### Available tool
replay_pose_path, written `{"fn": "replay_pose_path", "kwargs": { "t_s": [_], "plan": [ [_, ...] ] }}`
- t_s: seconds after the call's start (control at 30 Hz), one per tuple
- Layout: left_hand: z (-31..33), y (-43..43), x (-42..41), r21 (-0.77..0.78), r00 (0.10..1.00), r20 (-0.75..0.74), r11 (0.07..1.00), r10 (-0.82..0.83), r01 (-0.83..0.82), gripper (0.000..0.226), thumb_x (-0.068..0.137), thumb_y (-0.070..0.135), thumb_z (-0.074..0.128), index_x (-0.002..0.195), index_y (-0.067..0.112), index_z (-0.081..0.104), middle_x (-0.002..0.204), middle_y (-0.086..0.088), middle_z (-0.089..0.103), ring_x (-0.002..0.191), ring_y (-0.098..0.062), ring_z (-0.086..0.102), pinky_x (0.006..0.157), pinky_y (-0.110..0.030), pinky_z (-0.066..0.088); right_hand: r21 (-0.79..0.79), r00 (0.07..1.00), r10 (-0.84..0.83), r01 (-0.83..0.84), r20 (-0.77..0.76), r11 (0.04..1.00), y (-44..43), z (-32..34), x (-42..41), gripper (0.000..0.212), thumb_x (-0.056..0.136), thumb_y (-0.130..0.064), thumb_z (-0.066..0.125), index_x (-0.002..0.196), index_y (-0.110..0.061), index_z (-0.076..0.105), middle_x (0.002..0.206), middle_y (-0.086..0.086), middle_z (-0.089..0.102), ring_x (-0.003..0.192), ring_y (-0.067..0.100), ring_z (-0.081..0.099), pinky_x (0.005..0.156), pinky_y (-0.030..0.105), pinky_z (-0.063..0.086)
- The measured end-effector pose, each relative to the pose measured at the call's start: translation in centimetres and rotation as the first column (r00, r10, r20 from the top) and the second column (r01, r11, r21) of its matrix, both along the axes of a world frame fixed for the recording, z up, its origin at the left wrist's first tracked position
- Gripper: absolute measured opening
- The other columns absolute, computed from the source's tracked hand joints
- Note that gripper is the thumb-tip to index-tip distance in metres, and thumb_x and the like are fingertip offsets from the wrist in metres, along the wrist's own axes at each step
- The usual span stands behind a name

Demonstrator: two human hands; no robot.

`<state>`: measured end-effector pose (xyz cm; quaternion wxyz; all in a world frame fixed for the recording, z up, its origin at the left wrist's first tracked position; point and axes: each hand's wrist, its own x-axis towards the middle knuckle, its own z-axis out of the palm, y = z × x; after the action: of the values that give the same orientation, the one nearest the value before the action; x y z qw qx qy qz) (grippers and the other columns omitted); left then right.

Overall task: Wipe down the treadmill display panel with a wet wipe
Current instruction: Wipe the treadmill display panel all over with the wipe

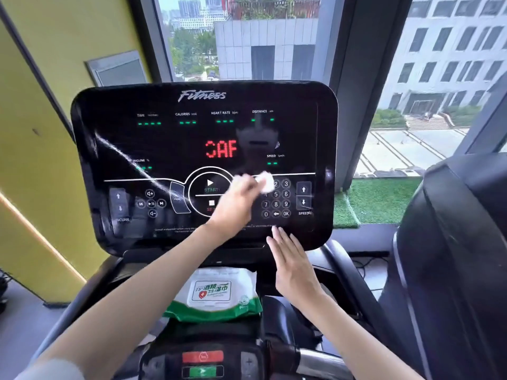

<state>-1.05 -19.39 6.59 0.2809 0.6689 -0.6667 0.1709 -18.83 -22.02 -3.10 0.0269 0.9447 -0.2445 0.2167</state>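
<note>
Head view: I see the left hand (236, 204) pinching a crumpled white wet wipe (266, 182) against the glossy black, round-cornered display panel (109, 124) by its keypad, right hand (292, 260) flat and released at the lower edge.

a: where can you pass on the display panel (192, 138)?
b: its upper half and left side lie open to you. your left hand (238, 200), holding the wet wipe (266, 182), blocks the middle; your right hand (293, 259) blocks the lower right edge.
a: below?
b: the wipe pack (216, 293) sits just under the panel.
</note>
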Motion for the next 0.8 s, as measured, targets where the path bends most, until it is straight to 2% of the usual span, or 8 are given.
{"fn": "replay_pose_path", "kwargs": {
  "t_s": [0.1,0.23,0.3,0.4,0.47,0.6,0.73,0.8],
  "plan": [
    [0.4,0.5,0.7,0.202,0.955,0.206,0.964,-0.214,0.172,0.061,0.066,-0.021,0.054,0.123,0.003,0.056,0.100,-0.016,0.055,0.090,-0.027,0.045,0.053,-0.040,0.053,-0.007,1.000,-0.010,0.010,0.004,1.000,0.1,0.1,0.0,0.071,0.058,0.008,0.061,0.128,0.003,0.050,0.140,0.021,0.043,0.133,0.031,0.038,0.108,0.048,0.032],
    [2.7,-1.3,1.8,-0.186,0.970,-0.220,0.971,0.106,-0.148,0.058,0.068,-0.025,0.051,0.119,0.000,0.059,0.096,-0.021,0.052,0.086,-0.033,0.050,0.066,-0.038,0.051,-0.001,0.999,-0.035,0.035,0.008,0.999,0.5,0.2,0.1,0.072,0.057,0.009,0.063,0.128,0.003,0.050,0.141,0.021,0.043,0.133,0.031,0.037,0.106,0.048,0.034],
    [2.2,-1.8,1.0,-0.138,0.994,-0.078,0.987,0.071,-0.081,0.064,0.063,-0.025,0.054,0.121,0.002,0.058,0.100,-0.013,0.048,0.087,-0.027,0.044,0.058,-0.035,0.050,0.002,0.999,-0.036,0.036,-0.003,0.999,0.6,0.3,0.1,0.071,0.058,0.008,0.063,0.128,0.004,0.050,0.141,0.021,0.042,0.133,0.032,0.037,0.106,0.048,0.035],
    [0.7,-1.2,0.3,0.263,0.902,0.294,0.934,-0.317,0.242,0.066,0.061,-0.018,0.060,0.123,0.005,0.055,0.102,-0.010,0.052,0.090,-0.020,0.035,0.049,-0.033,0.051,-0.001,0.998,-0.043,0.043,-0.036,0.999,0.7,0.6,-0.1,0.071,0.059,0.006,0.065,0.129,0.003,0.050,0.141,0.021,0.042,0.133,0.032,0.037,0.105,0.048,0.036],
    [1.3,-1.8,1.1,0.210,0.922,0.255,0.947,-0.293,0.243,0.067,0.058,-0.021,0.060,0.120,0.003,0.057,0.099,-0.015,0.055,0.090,-0.020,0.036,0.048,-0.033,0.052,-0.015,0.998,-0.036,0.035,-0.060,0.999,0.6,0.8,-0.2,0.074,0.058,0.005,0.065,0.130,0.003,0.048,0.142,0.021,0.040,0.133,0.032,0.036,0.105,0.048,0.037],
    [2.5,-2.8,1.0,-0.141,0.995,-0.100,0.990,0.006,-0.020,0.059,0.065,-0.024,0.054,0.119,-0.003,0.058,0.097,-0.020,0.054,0.087,-0.025,0.043,0.058,-0.036,0.052,-0.034,0.996,-0.057,0.055,-0.067,0.998,0.3,1.0,-0.5,0.077,0.064,0.006,0.057,0.138,0.004,0.036,0.148,0.023,0.029,0.137,0.033,0.027,0.108,0.047,0.033],
    [1.0,-1.9,-0.6,0.221,0.900,0.287,0.937,-0.327,0.270,0.066,0.058,-0.020,0.061,0.119,0.003,0.056,0.099,-0.013,0.054,0.090,-0.026,0.046,0.050,-0.035,0.052,0.012,0.985,-0.165,0.165,-0.048,0.986,-0.2,1.3,-0.9,0.078,0.061,0.004,0.064,0.136,0.005,0.041,0.146,0.023,0.031,0.136,0.035,0.031,0.109,0.048,0.032],
    [1.6,-2.5,0.1,0.176,0.920,0.259,0.951,-0.294,0.255,0.065,0.057,-0.021,0.060,0.118,0.003,0.057,0.099,-0.014,0.054,0.088,-0.029,0.051,0.053,-0.035,0.053,0.016,0.985,-0.164,0.165,-0.050,0.986,-0.3,1.2,-1.1,0.077,0.061,0.006,0.065,0.134,0.005,0.043,0.146,0.023,0.032,0.135,0.035,0.031,0.112,0.045,0.026]
  ]
}}
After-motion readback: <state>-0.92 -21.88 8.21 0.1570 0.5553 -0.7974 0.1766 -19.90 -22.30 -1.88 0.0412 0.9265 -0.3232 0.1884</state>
